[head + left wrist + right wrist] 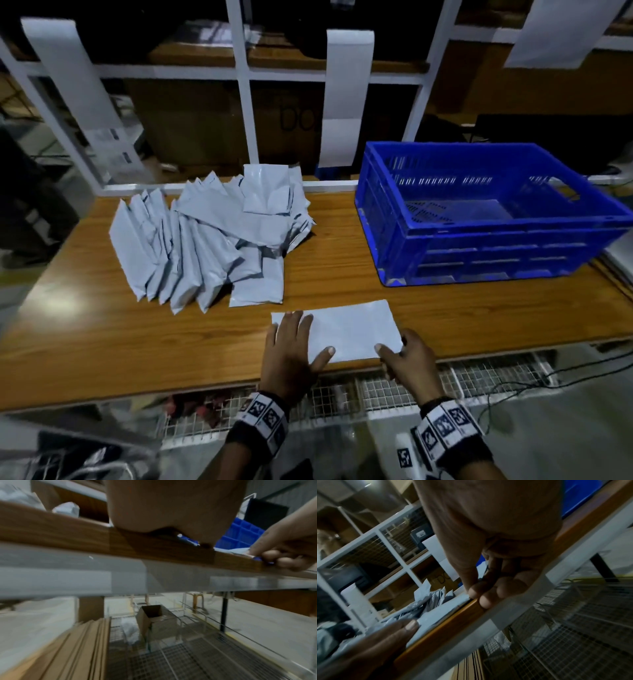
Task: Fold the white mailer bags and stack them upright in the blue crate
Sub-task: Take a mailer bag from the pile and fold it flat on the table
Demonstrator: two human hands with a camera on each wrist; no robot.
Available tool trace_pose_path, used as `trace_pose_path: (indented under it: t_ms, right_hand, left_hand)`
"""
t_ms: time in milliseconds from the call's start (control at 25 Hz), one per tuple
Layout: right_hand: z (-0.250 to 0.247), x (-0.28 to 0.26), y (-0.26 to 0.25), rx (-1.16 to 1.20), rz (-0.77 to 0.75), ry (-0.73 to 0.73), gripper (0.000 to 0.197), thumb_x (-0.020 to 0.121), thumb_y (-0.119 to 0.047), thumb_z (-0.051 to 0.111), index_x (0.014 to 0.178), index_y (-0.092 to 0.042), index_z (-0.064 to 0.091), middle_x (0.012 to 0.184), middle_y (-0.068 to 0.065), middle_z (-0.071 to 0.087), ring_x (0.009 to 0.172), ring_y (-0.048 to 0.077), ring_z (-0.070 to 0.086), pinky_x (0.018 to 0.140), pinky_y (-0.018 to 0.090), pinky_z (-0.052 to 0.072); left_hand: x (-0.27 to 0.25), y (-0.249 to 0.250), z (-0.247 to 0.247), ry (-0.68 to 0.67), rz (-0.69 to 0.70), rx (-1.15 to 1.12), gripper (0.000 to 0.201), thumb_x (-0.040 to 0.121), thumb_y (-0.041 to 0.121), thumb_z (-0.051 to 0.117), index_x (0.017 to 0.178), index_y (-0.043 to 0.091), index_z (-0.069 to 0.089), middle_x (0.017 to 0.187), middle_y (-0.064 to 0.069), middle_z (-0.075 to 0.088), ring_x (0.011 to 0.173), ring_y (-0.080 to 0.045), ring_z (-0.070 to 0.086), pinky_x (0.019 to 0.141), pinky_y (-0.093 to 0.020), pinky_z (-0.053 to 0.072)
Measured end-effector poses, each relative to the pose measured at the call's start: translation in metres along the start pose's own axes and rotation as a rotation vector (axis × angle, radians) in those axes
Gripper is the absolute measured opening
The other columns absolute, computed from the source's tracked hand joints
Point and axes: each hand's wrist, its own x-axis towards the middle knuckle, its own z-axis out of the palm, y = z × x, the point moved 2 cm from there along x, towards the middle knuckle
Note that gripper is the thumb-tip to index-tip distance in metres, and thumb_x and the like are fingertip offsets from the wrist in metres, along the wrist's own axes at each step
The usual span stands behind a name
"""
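One thin, limp, probably slippery bag point(346, 334) lies flat at the table's point(85, 342) near edge, the left hand point(291, 349) pressing it with flat fingers while the right hand point(409, 359) pinches its near right corner, a sensible hold for folding.

bare table point(335, 274) between mailer pile point(205, 240), crate point(486, 212)
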Motion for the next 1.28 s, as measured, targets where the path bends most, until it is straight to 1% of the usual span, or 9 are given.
trace_pose_path:
  t_ms: [200,320,400,480,600,800,920,1120,1280]
  right_hand:
    - [-0.017,0.007,-0.014,-0.441,-0.118,0.136,0.041,0.086,-0.055,0.066,0.108,-0.024,0.051,0.077,-0.003,0.063,0.072,0.026,0.064,0.059,0.034,0.050]
    - [-0.016,0.011,-0.038,-0.400,-0.204,0.188,0.035,0.089,-0.051,0.062,0.114,-0.028,0.053,0.087,-0.001,0.070,0.082,0.028,0.068,0.069,0.036,0.053]
    - [-0.014,0.015,-0.052,-0.370,-0.254,0.205,0.026,0.092,-0.046,0.060,0.113,-0.030,0.058,0.094,-0.004,0.073,0.085,0.027,0.069,0.072,0.035,0.054]
    - [-0.011,0.018,-0.063,-0.331,-0.390,0.222,0.017,0.094,-0.039,0.061,0.107,-0.028,0.063,0.088,-0.002,0.074,0.078,0.025,0.069,0.065,0.032,0.052]
    - [0.002,0.030,-0.067,-0.261,-0.610,0.236,0.007,0.093,-0.029,0.065,0.098,-0.025,0.068,0.077,-0.005,0.071,0.070,0.022,0.066,0.057,0.027,0.041]
    - [0.047,0.055,-0.056,-0.239,-0.824,0.173,0.021,0.096,-0.033,0.056,0.106,-0.018,0.069,0.108,-0.005,0.068,0.102,0.017,0.062,0.087,0.038,0.049]
    - [0.065,0.063,-0.046,-0.321,-0.796,0.162,0.035,0.099,-0.040,0.048,0.118,-0.017,0.067,0.130,0.001,0.064,0.124,0.022,0.056,0.100,0.043,0.045]
    - [0.070,0.061,-0.044,-0.591,-0.793,0.154,0.048,0.103,-0.040,0.031,0.140,-0.023,0.057,0.150,0.007,0.050,0.142,0.031,0.041,0.116,0.049,0.032]
    - [0.069,0.060,-0.049,-0.658,-0.740,0.103,0.051,0.103,-0.040,0.026,0.145,-0.026,0.052,0.154,0.004,0.045,0.145,0.030,0.037,0.119,0.049,0.026]
  left_hand:
    - [0.012,0.012,-0.007,0.013,-0.068,0.123,0.069,0.092,0.068,0.036,0.140,0.020,0.049,0.137,0.000,0.052,0.128,-0.024,0.046,0.108,-0.047,0.032]
    - [0.021,0.022,-0.013,0.029,-0.027,0.201,0.058,0.099,0.061,0.032,0.138,0.020,0.048,0.132,0.000,0.051,0.126,-0.025,0.047,0.107,-0.046,0.034]
    - [0.028,0.028,-0.011,0.076,-0.021,0.164,0.055,0.103,0.057,0.034,0.138,0.017,0.049,0.139,-0.003,0.049,0.135,-0.028,0.042,0.108,-0.046,0.035]
    - [0.035,0.031,-0.003,0.092,-0.056,0.118,0.058,0.104,0.056,0.033,0.140,0.014,0.048,0.147,-0.006,0.046,0.143,-0.030,0.035,0.113,-0.047,0.033]
    - [0.038,0.028,0.007,0.077,-0.032,0.159,0.052,0.105,0.050,0.032,0.133,0.013,0.055,0.140,-0.008,0.051,0.132,-0.028,0.047,0.107,-0.044,0.040]
    - [0.041,0.023,0.011,0.128,0.008,0.147,0.038,0.105,0.036,0.038,0.126,0.012,0.060,0.129,-0.007,0.057,0.119,-0.026,0.054,0.097,-0.042,0.045]
    - [0.043,0.022,0.012,0.154,0.005,0.102,0.035,0.104,0.029,0.039,0.124,0.012,0.063,0.124,-0.004,0.058,0.114,-0.025,0.056,0.095,-0.041,0.045]
    - [0.045,0.017,0.016,0.076,-0.094,0.144,0.049,0.106,0.035,0.029,0.144,0.016,0.051,0.152,-0.008,0.047,0.144,-0.030,0.038,0.116,-0.049,0.033]
    - [0.047,0.018,0.014,0.032,-0.102,0.176,0.053,0.106,0.036,0.022,0.151,0.019,0.043,0.157,-0.006,0.041,0.148,-0.028,0.031,0.122,-0.047,0.024]
